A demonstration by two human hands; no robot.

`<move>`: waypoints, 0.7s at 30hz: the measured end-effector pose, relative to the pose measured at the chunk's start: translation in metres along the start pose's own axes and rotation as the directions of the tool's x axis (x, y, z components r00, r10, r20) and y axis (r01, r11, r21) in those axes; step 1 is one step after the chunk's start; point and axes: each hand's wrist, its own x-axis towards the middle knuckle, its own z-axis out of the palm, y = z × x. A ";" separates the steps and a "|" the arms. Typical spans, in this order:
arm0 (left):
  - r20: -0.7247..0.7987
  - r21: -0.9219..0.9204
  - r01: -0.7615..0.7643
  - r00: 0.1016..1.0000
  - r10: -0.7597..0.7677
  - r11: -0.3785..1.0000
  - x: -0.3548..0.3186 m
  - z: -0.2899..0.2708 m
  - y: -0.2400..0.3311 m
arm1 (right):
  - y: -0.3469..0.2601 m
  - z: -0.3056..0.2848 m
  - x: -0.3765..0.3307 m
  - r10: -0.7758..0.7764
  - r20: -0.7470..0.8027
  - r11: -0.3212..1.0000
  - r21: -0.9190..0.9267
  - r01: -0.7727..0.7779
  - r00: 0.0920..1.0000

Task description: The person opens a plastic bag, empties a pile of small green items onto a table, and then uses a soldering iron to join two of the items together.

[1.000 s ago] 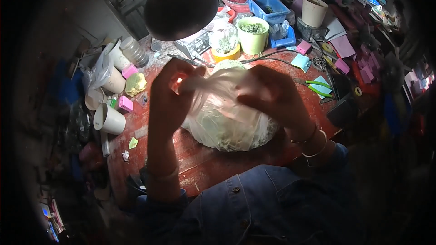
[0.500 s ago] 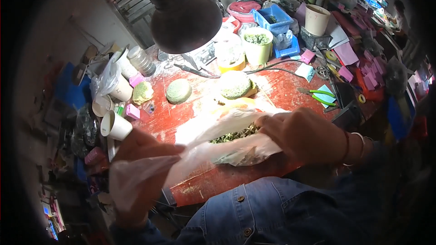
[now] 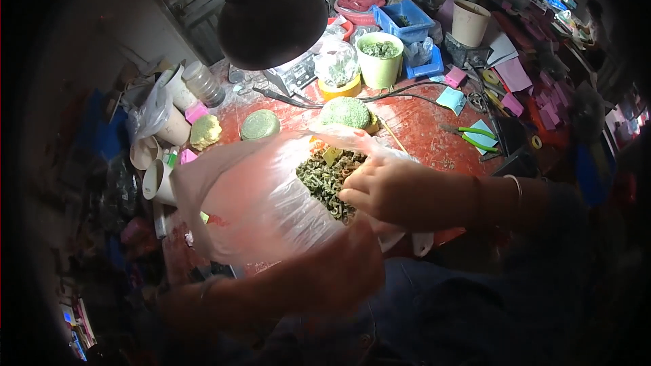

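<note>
A thin, whitish plastic bag (image 3: 251, 183) lies spread on the red worktable, its mouth open. Inside it are many small, curled greenish pieces (image 3: 324, 186), with a little yellow tag (image 3: 331, 156) on top. My right hand (image 3: 393, 188) is closed at the right side of the mouth, gripping the bag's edge, its fingertips against the pieces. Close to my body, my left hand (image 3: 349, 261) lies across the near side of the bag. Motion smears its fingers, so their hold is unclear.
Beyond the bag stand two round greenish blocks, one a textured pad (image 3: 345, 113), the other a disc (image 3: 260, 125). A dark lamp (image 3: 271, 24) hangs above. Green-handled pliers (image 3: 479, 139) lie right. White cups (image 3: 160, 181) line the left; a pale green bucket (image 3: 380, 62) stands behind.
My left hand has swung from the far left to the near middle. The bag's mouth has widened, its left side billowing out and more pieces showing. My right hand has shifted slightly left.
</note>
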 end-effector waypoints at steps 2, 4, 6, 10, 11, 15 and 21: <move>0.103 -0.022 0.234 0.968 -0.231 0.972 -0.010 0.042 -0.013 | 0.010 0.008 0.000 0.089 0.062 0.993 -0.089 -0.084 0.994; 0.202 0.021 0.373 0.907 -0.369 0.928 -0.032 0.068 -0.023 | 0.020 0.013 -0.004 0.241 0.072 0.967 0.065 -0.246 0.968; 0.332 -0.033 0.437 0.853 -0.403 0.899 -0.068 0.061 -0.032 | 0.029 0.012 -0.019 0.157 -0.073 0.987 0.055 -0.153 0.985; 0.710 -0.185 0.732 0.561 -0.425 0.656 -0.103 0.025 -0.044 | 0.029 0.002 -0.049 0.285 0.357 0.944 0.057 -0.325 0.890; 0.735 -0.291 0.746 0.575 -0.359 0.598 -0.101 0.021 -0.048 | 0.030 0.000 -0.052 0.299 0.383 0.927 0.101 -0.361 0.874; 0.687 -0.583 0.710 0.690 -0.226 0.396 -0.074 0.035 -0.069 | 0.046 0.003 -0.052 0.343 0.355 0.916 0.078 -0.394 0.869; 0.477 -0.723 0.566 0.824 -0.308 0.396 -0.067 0.090 -0.115 | 0.105 0.041 -0.067 0.324 0.111 0.872 0.350 -0.342 0.940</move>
